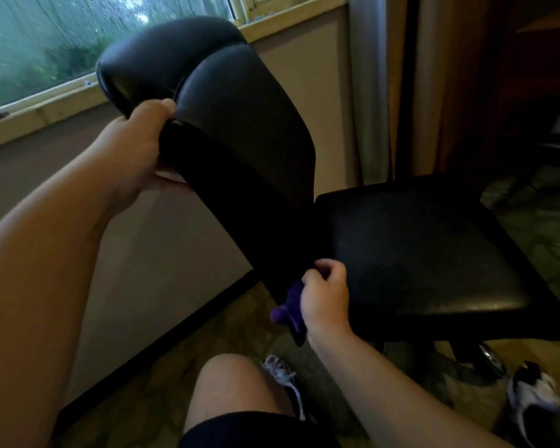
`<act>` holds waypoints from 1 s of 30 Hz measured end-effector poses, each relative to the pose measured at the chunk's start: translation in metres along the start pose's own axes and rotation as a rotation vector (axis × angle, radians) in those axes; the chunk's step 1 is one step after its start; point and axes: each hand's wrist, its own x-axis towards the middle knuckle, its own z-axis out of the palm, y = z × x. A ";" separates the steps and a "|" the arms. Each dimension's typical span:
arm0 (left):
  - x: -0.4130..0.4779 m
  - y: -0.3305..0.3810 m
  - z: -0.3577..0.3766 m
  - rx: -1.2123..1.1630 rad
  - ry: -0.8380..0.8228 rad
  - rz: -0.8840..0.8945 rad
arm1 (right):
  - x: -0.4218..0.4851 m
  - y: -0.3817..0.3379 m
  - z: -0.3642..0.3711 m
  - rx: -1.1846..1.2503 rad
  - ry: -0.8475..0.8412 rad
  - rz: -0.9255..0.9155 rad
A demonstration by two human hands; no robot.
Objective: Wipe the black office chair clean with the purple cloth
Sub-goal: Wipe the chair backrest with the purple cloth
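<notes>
Beside a rain-streaked window (39, 43) and a beige wall, the right hand (325, 297) is closed on the bunched purple cloth (288, 305), pressed against the lower edge of the black office chair's backrest (240, 150) just beside the seat (417, 253). From that grip the backrest's long axis runs up and to the left to the left hand (139, 153), clamped on its side edge, so the right hand looks nearer for an upward wipe.

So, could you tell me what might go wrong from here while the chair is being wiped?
1. The purple cloth is bunched in the right hand at the lower edge of the backrest, so little fabric may touch the surface and wiping could be patchy.
2. The left hand alone steadies the backrest; if it slips, the black office chair could swivel or roll away.
3. Bare fingers may leave smudges on the glossy upholstery.
</notes>
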 end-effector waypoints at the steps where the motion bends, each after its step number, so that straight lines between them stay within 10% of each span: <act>1: 0.000 -0.001 0.000 0.003 0.003 -0.002 | -0.011 -0.015 0.007 0.007 -0.033 -0.144; 5: 0.001 -0.006 0.001 0.024 -0.003 0.024 | -0.044 -0.088 0.057 0.050 -0.322 -0.615; 11: -0.005 -0.019 0.003 0.097 0.023 0.057 | -0.037 -0.112 0.087 -0.128 -0.269 -0.943; 16: -0.004 -0.015 0.004 0.110 0.016 0.041 | -0.005 -0.013 0.033 -0.375 -0.258 -0.833; 22: -0.006 -0.011 0.005 0.086 0.010 0.002 | 0.032 0.089 -0.038 -0.774 -0.404 -0.231; 30: -0.010 -0.008 0.011 0.075 0.014 0.001 | 0.035 0.048 -0.021 -0.096 -0.058 0.090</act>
